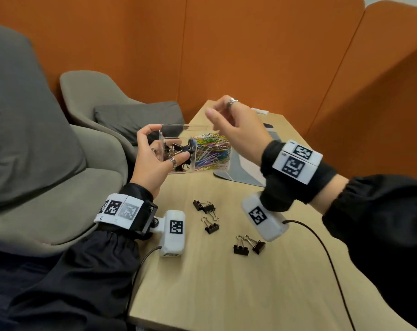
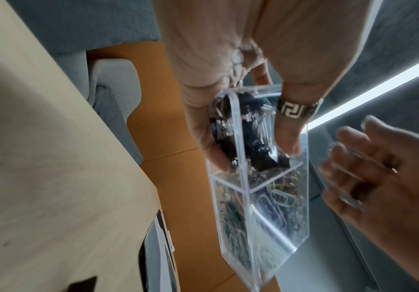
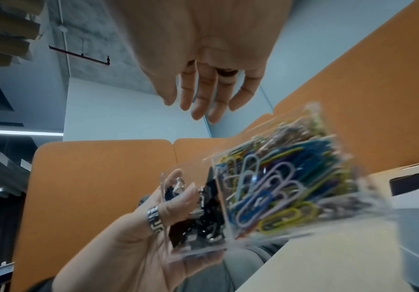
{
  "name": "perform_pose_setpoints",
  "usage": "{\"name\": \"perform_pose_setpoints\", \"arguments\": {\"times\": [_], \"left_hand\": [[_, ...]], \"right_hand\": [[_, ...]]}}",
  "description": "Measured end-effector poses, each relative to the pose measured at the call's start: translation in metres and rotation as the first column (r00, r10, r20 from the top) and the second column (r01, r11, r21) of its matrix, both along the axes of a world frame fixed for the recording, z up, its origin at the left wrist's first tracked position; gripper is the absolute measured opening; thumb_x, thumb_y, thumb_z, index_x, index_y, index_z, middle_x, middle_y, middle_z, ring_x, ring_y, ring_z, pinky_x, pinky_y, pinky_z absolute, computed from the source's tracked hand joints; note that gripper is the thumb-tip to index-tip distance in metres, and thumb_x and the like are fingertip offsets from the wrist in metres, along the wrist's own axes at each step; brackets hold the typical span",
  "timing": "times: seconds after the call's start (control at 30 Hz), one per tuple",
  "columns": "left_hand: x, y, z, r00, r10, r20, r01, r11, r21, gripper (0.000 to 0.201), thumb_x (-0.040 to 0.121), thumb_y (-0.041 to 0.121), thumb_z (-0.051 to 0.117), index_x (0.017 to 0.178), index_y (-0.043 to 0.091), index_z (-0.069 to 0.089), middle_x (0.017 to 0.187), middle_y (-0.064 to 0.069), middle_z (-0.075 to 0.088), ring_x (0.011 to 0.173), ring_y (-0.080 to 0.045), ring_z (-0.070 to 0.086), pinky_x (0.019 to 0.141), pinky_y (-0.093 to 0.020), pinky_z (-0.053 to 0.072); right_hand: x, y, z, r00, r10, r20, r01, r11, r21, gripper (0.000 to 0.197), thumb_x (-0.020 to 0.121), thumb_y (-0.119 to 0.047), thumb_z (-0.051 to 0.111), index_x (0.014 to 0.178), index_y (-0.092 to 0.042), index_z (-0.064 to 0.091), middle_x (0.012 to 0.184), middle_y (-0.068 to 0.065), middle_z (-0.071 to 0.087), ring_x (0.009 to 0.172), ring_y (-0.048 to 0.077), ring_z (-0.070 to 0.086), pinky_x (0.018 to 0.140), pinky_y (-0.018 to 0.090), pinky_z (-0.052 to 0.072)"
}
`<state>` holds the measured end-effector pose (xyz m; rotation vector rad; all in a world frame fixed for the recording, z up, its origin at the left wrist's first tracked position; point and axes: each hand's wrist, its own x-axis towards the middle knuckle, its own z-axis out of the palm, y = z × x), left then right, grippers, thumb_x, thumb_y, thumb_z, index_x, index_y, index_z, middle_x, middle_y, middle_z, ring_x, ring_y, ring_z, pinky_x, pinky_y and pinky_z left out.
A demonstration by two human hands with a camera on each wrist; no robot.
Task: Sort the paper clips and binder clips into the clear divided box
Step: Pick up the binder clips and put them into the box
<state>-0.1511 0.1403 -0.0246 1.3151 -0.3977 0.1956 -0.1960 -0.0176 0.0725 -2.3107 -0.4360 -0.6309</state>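
Five binder clips (image 1: 212, 218) remain on the desk (image 1: 226, 283).
Left hand (image 1: 152, 161) grips the clear divided box (image 1: 195, 151) aloft for filling; right hand (image 1: 238, 130), at its 1 o'clock, hovers wide, empty.

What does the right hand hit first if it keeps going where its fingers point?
Probably nothing close: the right hand is open, its fingers passing above the clear box. Beyond looks free, though depth is unclear.

Clear box (image 1: 223, 166): black binder clips (image 1: 178, 149) at its 9 o'clock end, paper clips (image 1: 212, 149) blue, yellow, lilac, green, pink at 3. Five loose clips (image 1: 241, 249) black with silver handles on pale wood table (image 1: 226, 283). Silver ring (image 2: 298, 110), key-pattern band. Orange wall (image 1: 250, 44); grey chairs (image 1: 30, 139); black sleeves (image 1: 381, 211).
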Motion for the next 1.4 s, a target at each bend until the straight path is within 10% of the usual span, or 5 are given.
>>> {"name": "perform_pose_setpoints", "arguments": {"times": [0.13,0.37,0.5,1.17,1.4], "left_hand": [[0.0,0.001,0.0,1.0,0.019,-0.008,-0.019,1.0,0.006,0.062,0.075,-0.007,0.069,0.107,0.034,0.036,0.102,-0.009,0.066,0.103,-0.028,0.063,0.091,-0.06,0.046],[-0.004,-0.001,0.001,1.0,0.016,-0.014,-0.016,1.0,0.014,0.062,0.076,-0.009,0.067,0.107,0.033,0.035,0.102,-0.009,0.065,0.104,-0.027,0.062,0.088,-0.061,0.048],[-0.005,-0.002,0.001,1.0,0.014,-0.018,-0.014,1.0,0.015,0.061,0.076,-0.01,0.067,0.108,0.032,0.035,0.102,-0.008,0.065,0.099,-0.024,0.064,0.086,-0.059,0.05],[-0.003,-0.001,-0.001,1.0,0.001,-0.003,-0.001,1.0,0.017,0.061,0.076,-0.01,0.066,0.108,0.032,0.035,0.1,-0.005,0.065,0.093,-0.017,0.066,0.082,-0.052,0.054],[-0.003,-0.002,-0.001,1.0,-0.012,0.0,0.012,1.0,0.022,0.061,0.076,-0.01,0.067,0.107,0.032,0.035,0.103,-0.009,0.064,0.104,-0.027,0.062,0.087,-0.058,0.049]], "right_hand": [[-0.026,-0.04,-0.014,0.944,-0.003,-0.33,-0.049,0.988,-0.15,0.015,0.094,-0.034,0.049,0.088,-0.022,0.054,0.073,-0.005,0.059,0.06,0.01,0.056,0.056,0.022,0.047],[-0.061,-0.078,-0.067,0.482,-0.232,-0.845,-0.306,0.859,-0.411,0.045,0.077,-0.04,0.073,0.117,-0.033,0.053,0.111,-0.006,0.053,0.089,0.014,0.063,0.067,0.022,0.052],[-0.063,-0.076,-0.086,0.545,-0.278,-0.791,-0.27,0.835,-0.479,0.042,0.071,-0.034,0.078,0.104,-0.027,0.054,0.1,-0.009,0.051,0.09,0.028,0.065,0.076,0.029,0.05],[-0.064,-0.051,-0.081,0.681,-0.083,-0.727,-0.428,0.761,-0.488,0.044,0.077,-0.017,0.074,0.118,-0.025,0.06,0.086,-0.017,0.049,0.064,-0.012,0.052,0.065,0.007,0.04],[-0.055,-0.051,-0.084,0.665,-0.135,-0.734,-0.419,0.747,-0.517,0.03,0.077,-0.023,0.075,0.104,-0.019,0.066,0.072,-0.014,0.056,0.062,0.004,0.047,0.062,0.011,0.037]]}}
